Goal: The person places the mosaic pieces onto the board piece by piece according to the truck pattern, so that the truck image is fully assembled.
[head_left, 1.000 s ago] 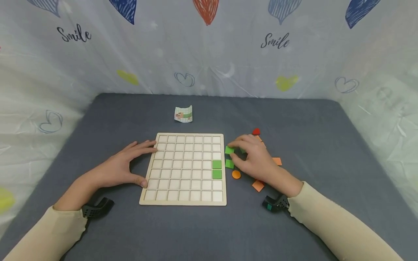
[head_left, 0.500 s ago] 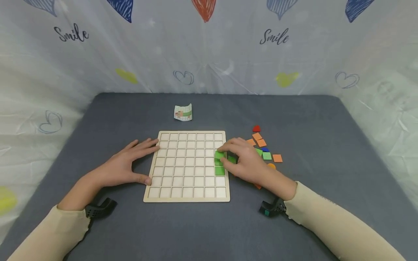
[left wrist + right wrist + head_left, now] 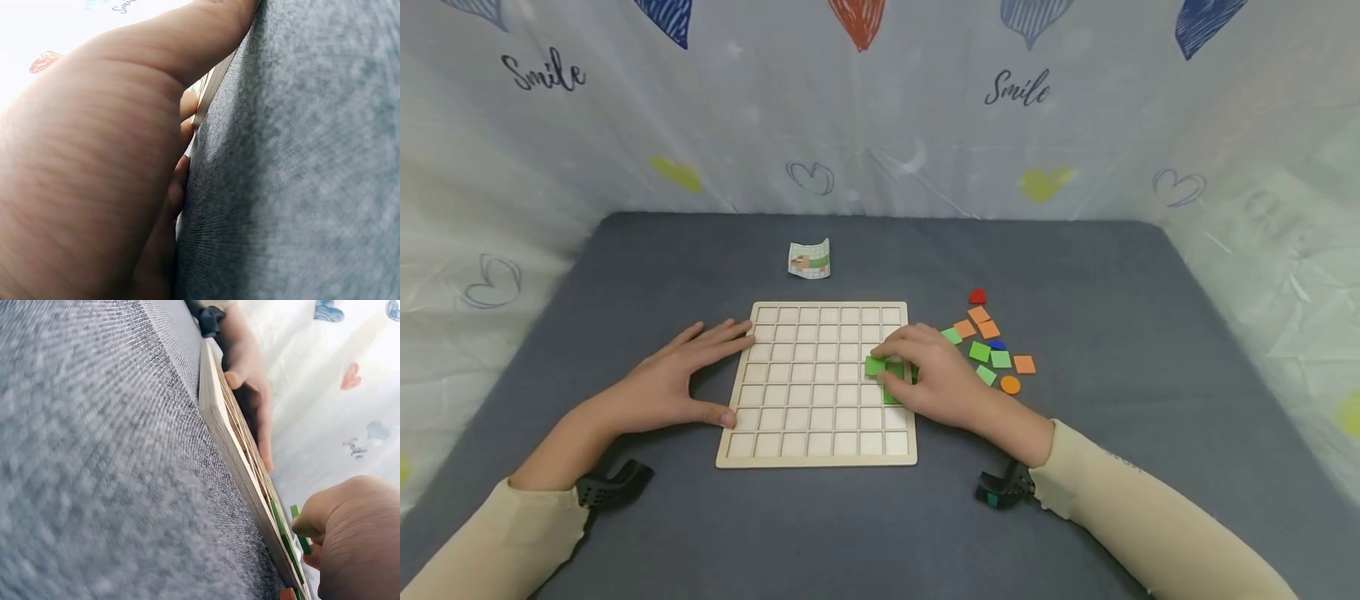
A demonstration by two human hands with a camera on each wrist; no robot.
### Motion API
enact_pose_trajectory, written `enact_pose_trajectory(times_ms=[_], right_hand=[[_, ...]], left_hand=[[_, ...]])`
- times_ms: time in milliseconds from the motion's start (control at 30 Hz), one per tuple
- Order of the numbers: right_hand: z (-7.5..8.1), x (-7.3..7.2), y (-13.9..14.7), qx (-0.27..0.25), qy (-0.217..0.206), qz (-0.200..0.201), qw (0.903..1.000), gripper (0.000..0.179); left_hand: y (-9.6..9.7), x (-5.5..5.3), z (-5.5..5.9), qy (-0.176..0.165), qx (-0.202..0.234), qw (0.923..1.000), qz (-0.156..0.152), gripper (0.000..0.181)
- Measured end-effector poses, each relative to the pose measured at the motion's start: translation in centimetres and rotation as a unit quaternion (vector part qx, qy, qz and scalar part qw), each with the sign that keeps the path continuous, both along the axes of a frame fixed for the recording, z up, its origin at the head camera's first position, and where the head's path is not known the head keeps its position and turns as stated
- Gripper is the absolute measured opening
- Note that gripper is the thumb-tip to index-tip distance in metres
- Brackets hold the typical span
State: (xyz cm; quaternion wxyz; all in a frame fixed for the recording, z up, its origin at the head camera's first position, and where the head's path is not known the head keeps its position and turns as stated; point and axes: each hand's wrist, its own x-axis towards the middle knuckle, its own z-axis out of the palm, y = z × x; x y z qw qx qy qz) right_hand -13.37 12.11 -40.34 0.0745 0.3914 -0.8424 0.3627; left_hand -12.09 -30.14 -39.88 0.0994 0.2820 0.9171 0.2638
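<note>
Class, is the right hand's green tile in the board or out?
Out: in the right wrist view, the right hand pinches the tile above the board, a gap showing between.

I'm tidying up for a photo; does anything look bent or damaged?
The small white printed paper card beyond the pale wooden grid board looks slightly curled: its edges bow instead of lying straight. I see no damage elsewhere.

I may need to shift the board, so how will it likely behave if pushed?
The board is probably stiff, as its layered edge looks straight. Lying wide and flat, it should slide rather than tip. The left hand at its side may resist a push.
</note>
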Motion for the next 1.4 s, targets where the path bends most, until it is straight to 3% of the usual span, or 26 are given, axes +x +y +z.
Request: enact_pose_trajectory(times_ms=[267,667,1133,1400], right_hand=[[-0.09,-0.16,-0.28,0.022,-0.004,-0.003,0.9998,0.023],[-0.41,-0.24,-0.79,0.024,-0.013,0.01,0.9996,0.023],[-0.39,-0.23,-0.48,0.012,0.011,0.011,0.9998,0.023],[-0.26,-0.21,-0.08,0.007,0.051,0.001,0.9987,0.021]], left_hand=[[0.32,-0.44,0.01,0.0,0.007,1.0,0.003,0.115],[-0.2,0.1,0.05,-0.004,0.002,0.9999,0.01,0.114],[-0.15,0.0,-0.03,-0.008,0.007,0.9999,0.01,0.114],[-0.04,0.02,0.12,-0.016,-0.002,0.9997,0.021,0.115]])
